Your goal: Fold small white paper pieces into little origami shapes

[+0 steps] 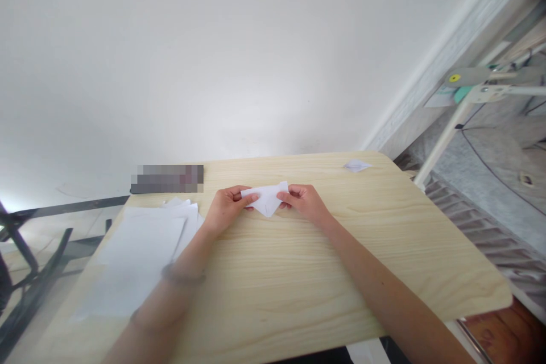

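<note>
A small piece of folded white paper (268, 200) is held between my two hands near the middle of the table. It has a straight upper edge and a point facing down toward me. My left hand (228, 206) pinches its left end, thumb on the front face. At the right end, my right hand (302, 202) grips it the same way, thumb in front and fingers behind. The fingers behind the paper are partly hidden.
The light wooden table (264, 290) stands against a white wall. Loose white sheets (145, 250) lie at the left, below a blurred-out dark object (166, 180). Toward the back right rests another folded paper piece (357, 165). A white metal frame (443, 142) stands beyond the right edge.
</note>
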`<state>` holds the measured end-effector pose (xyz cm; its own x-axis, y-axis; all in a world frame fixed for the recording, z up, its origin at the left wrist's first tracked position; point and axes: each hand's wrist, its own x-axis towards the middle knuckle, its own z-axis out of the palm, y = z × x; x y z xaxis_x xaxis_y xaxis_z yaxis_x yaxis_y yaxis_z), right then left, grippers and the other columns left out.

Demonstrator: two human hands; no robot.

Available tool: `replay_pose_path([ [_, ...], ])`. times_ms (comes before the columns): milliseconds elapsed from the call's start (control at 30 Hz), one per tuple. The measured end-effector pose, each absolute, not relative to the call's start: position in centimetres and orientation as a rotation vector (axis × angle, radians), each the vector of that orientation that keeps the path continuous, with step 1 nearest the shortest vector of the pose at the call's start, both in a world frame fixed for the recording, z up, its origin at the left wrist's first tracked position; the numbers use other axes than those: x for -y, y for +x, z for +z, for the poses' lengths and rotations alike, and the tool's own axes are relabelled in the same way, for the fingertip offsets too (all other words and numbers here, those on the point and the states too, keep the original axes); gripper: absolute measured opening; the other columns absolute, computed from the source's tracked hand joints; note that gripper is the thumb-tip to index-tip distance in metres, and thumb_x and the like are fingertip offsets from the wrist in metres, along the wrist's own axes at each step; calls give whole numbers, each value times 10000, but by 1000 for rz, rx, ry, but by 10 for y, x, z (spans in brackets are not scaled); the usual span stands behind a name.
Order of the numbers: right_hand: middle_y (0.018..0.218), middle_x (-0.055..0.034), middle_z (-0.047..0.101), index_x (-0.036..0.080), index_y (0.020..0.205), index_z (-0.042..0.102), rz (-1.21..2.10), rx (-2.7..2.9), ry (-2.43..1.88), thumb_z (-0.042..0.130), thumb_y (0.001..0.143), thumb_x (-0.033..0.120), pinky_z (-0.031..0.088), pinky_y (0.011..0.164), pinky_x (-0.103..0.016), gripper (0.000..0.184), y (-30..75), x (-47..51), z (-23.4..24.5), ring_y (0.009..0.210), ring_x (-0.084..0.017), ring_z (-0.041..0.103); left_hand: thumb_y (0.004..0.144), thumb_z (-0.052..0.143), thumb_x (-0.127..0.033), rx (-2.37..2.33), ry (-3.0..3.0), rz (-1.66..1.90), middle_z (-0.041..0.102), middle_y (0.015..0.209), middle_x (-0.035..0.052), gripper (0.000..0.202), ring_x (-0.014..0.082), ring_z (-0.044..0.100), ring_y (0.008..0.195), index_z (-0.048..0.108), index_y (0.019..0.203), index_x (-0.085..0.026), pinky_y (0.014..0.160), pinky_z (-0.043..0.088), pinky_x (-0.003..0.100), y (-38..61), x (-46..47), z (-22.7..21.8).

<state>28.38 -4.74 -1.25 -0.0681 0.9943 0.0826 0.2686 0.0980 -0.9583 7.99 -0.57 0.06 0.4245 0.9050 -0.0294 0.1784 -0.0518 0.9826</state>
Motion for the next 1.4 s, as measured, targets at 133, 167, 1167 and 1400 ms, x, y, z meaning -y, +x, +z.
replay_pose_path([
  [133, 604, -5, 611, 156, 776, 620, 999, 1440, -1245, 566, 739, 393, 445, 498, -224, 246, 282, 50, -13, 486, -101, 543, 662, 650, -396, -1069, 1584, 931, 668, 713, 38, 337, 143, 595, 630, 629, 861, -124, 599, 474, 249, 79, 5, -3],
  [167, 641, -14, 627, 159, 809, 615, 986, 1416, -1215, 571, 739, 377, 469, 539, -236, 233, 281, 50, -13, 528, -111, 572, 669, 647, -386, -1072, 1625, 970, 671, 730, 41, 320, 148, 600, 650, 629, 860, -131, 615, 475, 253, 78, 6, -3],
  [1167, 800, -29, 583, 203, 803, 657, 439, 1909, -1410, 534, 790, 305, 409, 708, -267, 161, 290, 45, -20, 741, -131, 537, 775, 521, -365, -1013, 2392, 715, 641, 816, 44, 214, 193, 532, 839, 681, 816, -228, 763, 423, 317, 68, -5, -11],
  [1400, 757, -18, 628, 201, 765, 660, 419, 1984, -1428, 505, 816, 305, 380, 692, -269, 193, 289, 44, -18, 707, -128, 534, 801, 482, -375, -1013, 2398, 652, 614, 815, 43, 245, 183, 526, 810, 686, 837, -243, 752, 421, 302, 70, -1, -9],
])
